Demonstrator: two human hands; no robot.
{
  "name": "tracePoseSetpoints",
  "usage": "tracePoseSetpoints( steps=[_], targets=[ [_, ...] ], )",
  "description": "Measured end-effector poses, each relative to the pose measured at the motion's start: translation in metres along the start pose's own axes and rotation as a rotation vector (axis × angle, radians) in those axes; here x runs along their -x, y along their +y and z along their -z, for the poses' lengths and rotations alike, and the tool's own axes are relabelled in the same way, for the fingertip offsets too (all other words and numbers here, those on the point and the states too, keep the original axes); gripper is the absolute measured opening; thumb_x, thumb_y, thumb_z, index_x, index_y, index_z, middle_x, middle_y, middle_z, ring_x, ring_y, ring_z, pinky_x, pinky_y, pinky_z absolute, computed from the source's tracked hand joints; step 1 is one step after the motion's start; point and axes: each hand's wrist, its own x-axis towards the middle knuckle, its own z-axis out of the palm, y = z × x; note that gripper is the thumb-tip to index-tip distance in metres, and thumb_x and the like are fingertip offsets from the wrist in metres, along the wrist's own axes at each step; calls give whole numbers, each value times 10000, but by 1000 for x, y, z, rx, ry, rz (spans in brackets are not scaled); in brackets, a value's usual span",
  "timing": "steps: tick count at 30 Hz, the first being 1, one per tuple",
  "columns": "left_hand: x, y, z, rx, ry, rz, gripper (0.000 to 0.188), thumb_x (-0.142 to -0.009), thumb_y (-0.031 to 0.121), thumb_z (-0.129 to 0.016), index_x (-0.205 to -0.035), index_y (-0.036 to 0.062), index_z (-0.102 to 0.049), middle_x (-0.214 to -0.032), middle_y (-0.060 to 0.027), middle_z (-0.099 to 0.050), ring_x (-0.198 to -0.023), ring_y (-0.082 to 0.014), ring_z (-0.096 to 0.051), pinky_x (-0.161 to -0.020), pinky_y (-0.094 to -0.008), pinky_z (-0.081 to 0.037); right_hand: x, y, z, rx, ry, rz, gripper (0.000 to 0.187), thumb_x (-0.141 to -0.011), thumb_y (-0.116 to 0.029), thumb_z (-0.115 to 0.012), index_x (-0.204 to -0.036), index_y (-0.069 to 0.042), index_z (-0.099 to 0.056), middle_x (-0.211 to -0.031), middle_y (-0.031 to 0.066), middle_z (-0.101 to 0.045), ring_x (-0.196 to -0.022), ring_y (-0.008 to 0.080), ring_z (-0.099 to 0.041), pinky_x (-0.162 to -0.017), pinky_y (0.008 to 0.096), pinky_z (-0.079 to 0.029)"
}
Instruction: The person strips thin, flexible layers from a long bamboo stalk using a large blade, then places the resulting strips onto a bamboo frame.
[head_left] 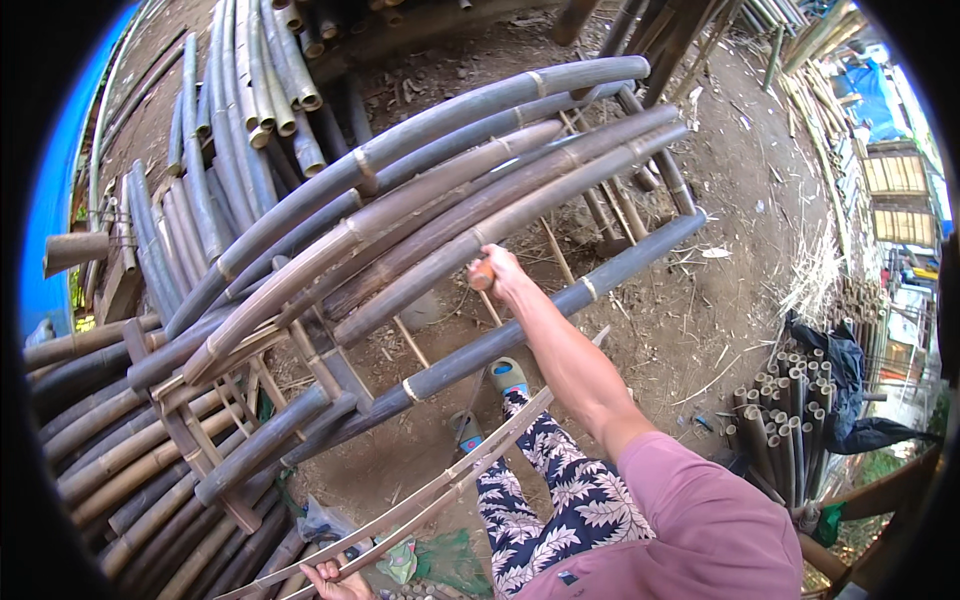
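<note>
Both my hands full beside the bamboo frame.
From where I watch, my right hand (505, 275) is wrapped around a short orange-brown handle (482, 275), its far end hidden from me. It sits over the middle of the bamboo frame (430, 274), by the nearest of the curved upper poles; I cannot tell whether it touches. At the near left, my left hand (335, 582), partly cut off, has its fingers closed on the long split strips (385, 521), which slant up to the right, past the trousers (580, 505). Stacked poles (235, 110) lie far left; a bundle of cut bamboo (790, 420) stands right.
</note>
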Motion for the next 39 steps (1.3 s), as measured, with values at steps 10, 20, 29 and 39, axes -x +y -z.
tracePoseSetpoints(
  steps=[10, 20, 29, 39],
  targets=[
    [-85, -152, -46, 88, -61, 327, 378, -985, 328, -545, -673, 150, -428, -586, 66, -356, -525, -67, -346, -957, -366, -435, 145, -6, 43, 216, -233, -58, 231, -931, -193, -576, -1019, -7, -472, -681, 104, -579, -541, 237, -579, -515, 376, -543],
    [-112, -322, -161, 201, 101, 532, 412, -965, 348, -576, -653, 121, -431, -529, 54, -377, -478, -86, -394, -1079, -472, -371, 310, -28, 158, 547, -226, 173, 396, -945, -245, -582, -1244, -64, -396, -805, 70, -549, -552, 143, -542, -475, 313, -511],
    [-145, -408, -127, 32, 197, 690, 303, -951, 398, -575, -889, 107, -517, -672, -26, -464, -698, -187, -501, -1013, -580, -410, 302, 30, 270, 413, 180, 49, 361, -902, -220, -627, -1192, -93, -456, -777, 74, -550, -544, 177, -554, -477, 352, -513],
    [-135, -401, -63, 38, 341, 820, 343, -937, 453, -574, -1019, 125, -516, -722, 14, -440, -562, -124, -433, -918, -563, -467, 304, 64, 263, 427, 232, 59, 334, -933, -224, -582, -1192, -88, -421, -773, 90, -540, -522, 182, -544, -446, 339, -513]
  ],
)
